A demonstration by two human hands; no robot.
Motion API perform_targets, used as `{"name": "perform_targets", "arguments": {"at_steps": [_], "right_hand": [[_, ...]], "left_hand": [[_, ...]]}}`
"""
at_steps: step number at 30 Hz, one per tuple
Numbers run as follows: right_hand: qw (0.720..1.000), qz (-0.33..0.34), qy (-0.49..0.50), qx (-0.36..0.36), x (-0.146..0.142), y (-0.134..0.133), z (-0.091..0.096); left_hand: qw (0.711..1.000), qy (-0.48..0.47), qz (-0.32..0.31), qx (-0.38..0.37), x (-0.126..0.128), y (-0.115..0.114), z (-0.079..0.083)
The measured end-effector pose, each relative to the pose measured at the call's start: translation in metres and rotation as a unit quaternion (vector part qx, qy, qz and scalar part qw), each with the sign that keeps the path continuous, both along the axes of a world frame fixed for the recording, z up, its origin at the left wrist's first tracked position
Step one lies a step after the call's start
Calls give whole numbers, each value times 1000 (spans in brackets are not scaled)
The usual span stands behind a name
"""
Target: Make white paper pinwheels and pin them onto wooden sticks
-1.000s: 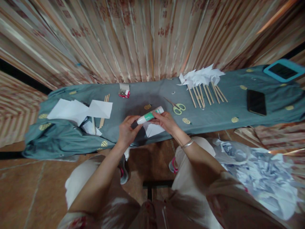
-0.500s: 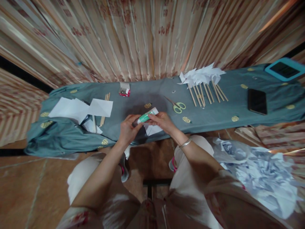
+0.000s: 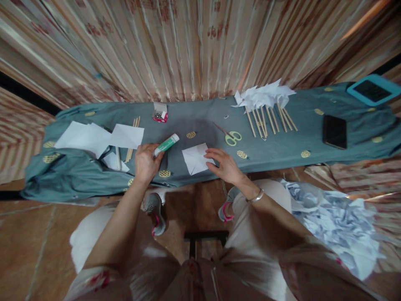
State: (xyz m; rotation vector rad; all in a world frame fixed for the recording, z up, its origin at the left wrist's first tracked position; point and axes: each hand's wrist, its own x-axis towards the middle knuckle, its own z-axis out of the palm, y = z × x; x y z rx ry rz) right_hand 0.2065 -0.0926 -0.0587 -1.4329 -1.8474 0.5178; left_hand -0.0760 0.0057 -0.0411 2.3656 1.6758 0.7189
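My left hand [image 3: 145, 162] is closed round the lower end of a white and green glue tube [image 3: 166, 144], which lies tilted over the grey-blue cloth [image 3: 200, 121] on the low table. My right hand [image 3: 224, 164] rests with fingers spread on the right edge of a folded white paper square [image 3: 196, 158] lying flat near the table's front edge. The two hands are apart, with the paper between them.
Yellow-handled scissors [image 3: 231, 136] lie right of the paper. Several wooden sticks with white paper tops [image 3: 266, 104] lie farther right. A dark phone [image 3: 335, 131] and a blue-cased tablet [image 3: 372, 88] are at right. Loose white sheets [image 3: 100, 137] and sticks lie left. Crumpled paper [image 3: 332, 217] fills a bag by my right knee.
Both hands held the glue tube together over the paper. Now the left hand has carried the tube away to the left, and the right hand has let go and dropped onto the paper.
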Motion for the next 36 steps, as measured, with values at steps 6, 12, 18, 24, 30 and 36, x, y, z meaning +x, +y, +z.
{"name": "perform_targets", "arguments": {"at_steps": [6, 12, 18, 24, 30, 36], "right_hand": [[998, 35, -55, 9, -5, -12, -1], [991, 72, -110, 29, -21, -18, -3], [986, 73, -146, 39, -33, -18, -1], [990, 35, -122, 65, -25, -22, -4], [999, -6, -21, 40, -13, -32, -3], [999, -17, 31, 4, -9, -34, -2]], "left_hand": [[987, -31, -154, 47, 22, -28, 6], [948, -11, -317, -20, 40, -52, -2], [942, -27, -334, -11, 41, -46, -11], [944, -37, -326, 35, 53, -49, -15], [940, -26, -338, 39, 70, -61, -11], [942, -47, -331, -1, 69, -65, -11]]}}
